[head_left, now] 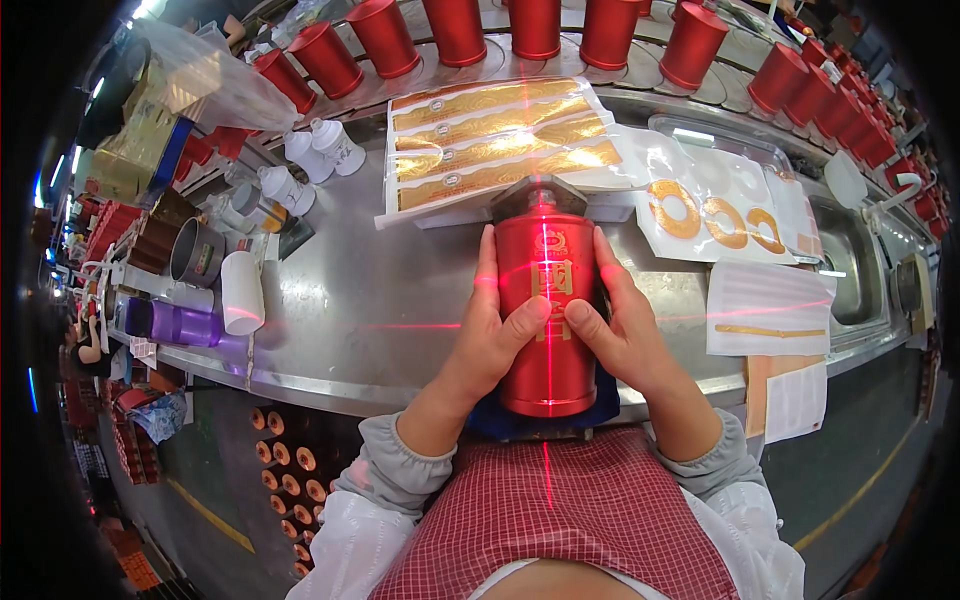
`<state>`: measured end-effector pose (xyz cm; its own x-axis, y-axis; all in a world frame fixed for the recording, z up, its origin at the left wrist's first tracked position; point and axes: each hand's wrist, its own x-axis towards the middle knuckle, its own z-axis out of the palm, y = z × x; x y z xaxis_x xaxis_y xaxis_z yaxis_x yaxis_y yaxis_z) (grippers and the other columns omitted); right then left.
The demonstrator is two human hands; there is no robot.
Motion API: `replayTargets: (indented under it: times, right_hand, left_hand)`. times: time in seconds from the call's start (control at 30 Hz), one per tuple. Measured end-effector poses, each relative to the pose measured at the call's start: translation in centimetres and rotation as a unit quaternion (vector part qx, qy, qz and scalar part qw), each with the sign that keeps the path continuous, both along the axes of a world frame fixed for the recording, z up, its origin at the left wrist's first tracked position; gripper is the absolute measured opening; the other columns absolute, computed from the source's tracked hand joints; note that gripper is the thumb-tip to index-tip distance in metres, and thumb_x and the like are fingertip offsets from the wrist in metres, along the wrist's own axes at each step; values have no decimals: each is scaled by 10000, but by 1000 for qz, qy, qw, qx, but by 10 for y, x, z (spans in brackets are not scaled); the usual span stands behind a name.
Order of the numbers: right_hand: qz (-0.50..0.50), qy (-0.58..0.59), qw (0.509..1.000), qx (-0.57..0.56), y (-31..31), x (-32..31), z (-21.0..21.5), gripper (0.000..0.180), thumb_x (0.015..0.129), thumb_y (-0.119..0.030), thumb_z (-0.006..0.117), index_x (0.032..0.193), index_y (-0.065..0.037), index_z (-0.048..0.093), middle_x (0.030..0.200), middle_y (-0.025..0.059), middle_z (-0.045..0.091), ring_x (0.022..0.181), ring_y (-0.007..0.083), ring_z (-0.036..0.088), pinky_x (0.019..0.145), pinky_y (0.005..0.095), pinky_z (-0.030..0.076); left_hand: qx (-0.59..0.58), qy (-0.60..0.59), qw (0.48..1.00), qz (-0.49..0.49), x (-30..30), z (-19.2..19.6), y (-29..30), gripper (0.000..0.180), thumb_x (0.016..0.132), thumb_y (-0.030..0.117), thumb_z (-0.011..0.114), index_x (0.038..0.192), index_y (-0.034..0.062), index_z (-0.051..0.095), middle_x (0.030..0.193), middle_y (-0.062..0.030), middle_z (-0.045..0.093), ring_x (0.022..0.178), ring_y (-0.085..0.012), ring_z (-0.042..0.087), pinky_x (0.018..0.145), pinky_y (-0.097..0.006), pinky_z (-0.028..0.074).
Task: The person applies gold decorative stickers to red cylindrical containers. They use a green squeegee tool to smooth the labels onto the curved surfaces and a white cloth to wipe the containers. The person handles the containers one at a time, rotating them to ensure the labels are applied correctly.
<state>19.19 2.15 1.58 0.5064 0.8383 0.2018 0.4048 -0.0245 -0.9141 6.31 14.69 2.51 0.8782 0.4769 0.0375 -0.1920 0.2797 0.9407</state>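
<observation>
The apron (600,510) lies near, and beyond it both hands (485,337) clasp the bottle (552,355), seemingly squaring it to the red lines (410,326), which next calls for slight, even turning.

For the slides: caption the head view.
Left hand and right hand clasp a red bottle near gold labels.

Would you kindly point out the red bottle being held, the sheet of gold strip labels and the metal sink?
Red bottle (548,368): head view, lower front.
Sheet of gold strip labels (502,143): head view, middle.
Metal sink (850,246): head view, bare inside.
</observation>
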Motion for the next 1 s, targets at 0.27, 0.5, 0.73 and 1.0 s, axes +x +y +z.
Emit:
replayTargets:
  times: [0.27,0.5,0.73,1.0]
  right_hand:
    - [-8,7,1000,1,0,-2,1,916,912,-486,587,1441,148,192,1417,312,382,1320,413,372,1102,434,290]
    - [24,21,999,15,-3,3,-2,943,887,-472,632,1455,132,182,1419,321,375,1345,395,364,1111,412,287]
    - [22,51,998,16,1,3,0,993,850,-485,676,1452,135,188,1407,335,372,1342,382,379,1104,405,304]
    - [9,43,999,3,2,2,2,1004,837,-512,673,1455,124,202,1393,326,393,1319,377,404,1091,406,322]
  left_hand:
    - [28,-13,999,8,1,-6,3,1027,916,367,648,1498,-31,-98,1456,-183,342,1292,-220,419,1075,-340,348]
    - [2,-45,999,15,-5,-10,2,1034,906,375,658,1505,-18,-87,1461,-179,337,1300,-221,411,1077,-340,342]
    - [3,-34,999,-14,-4,-9,5,1041,900,366,663,1506,-11,-94,1463,-179,331,1300,-221,417,1068,-345,358]
    - [4,-26,999,-31,-6,-6,7,1055,885,338,671,1507,2,-112,1465,-177,316,1303,-218,409,1077,-345,348]
